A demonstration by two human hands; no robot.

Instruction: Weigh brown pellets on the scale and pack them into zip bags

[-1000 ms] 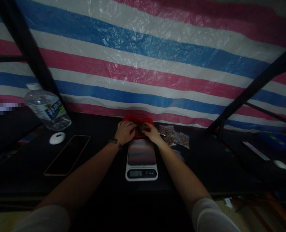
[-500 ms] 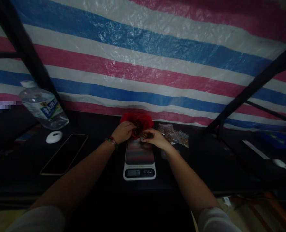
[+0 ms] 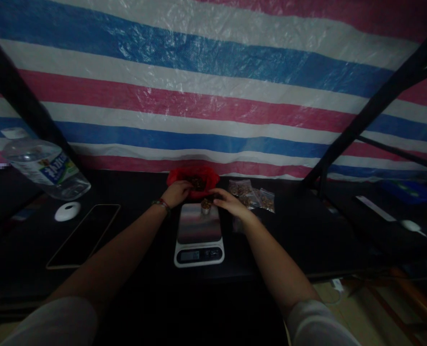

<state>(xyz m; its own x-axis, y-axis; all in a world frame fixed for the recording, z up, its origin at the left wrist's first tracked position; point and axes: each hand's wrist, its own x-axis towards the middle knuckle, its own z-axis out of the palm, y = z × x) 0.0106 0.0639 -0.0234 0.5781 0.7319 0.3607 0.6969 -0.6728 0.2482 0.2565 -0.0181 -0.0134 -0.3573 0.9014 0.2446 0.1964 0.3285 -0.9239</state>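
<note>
A white kitchen scale [image 3: 199, 236] stands on the dark table in front of me. Behind it lies a red bag [image 3: 195, 178] with dark bits inside. My left hand [image 3: 177, 192] grips the bag's near edge, fingers curled. My right hand [image 3: 226, 202] holds a small round cup [image 3: 206, 205] of dark bits over the far end of the scale's plate, fingers closed on it. Whether the cup touches the plate I cannot tell.
Small clear bags of brownish bits [image 3: 251, 193] lie right of the red bag. A phone [image 3: 83, 235], a white round object [image 3: 67, 211] and a water bottle [image 3: 43, 166] are at the left. A striped tarp [image 3: 213, 96] hangs behind; black frame bars cross both sides.
My right hand has drawn back from the red bag with the small cup, now over the scale's plate. My left hand stays at the bag. The view has shifted slightly.
</note>
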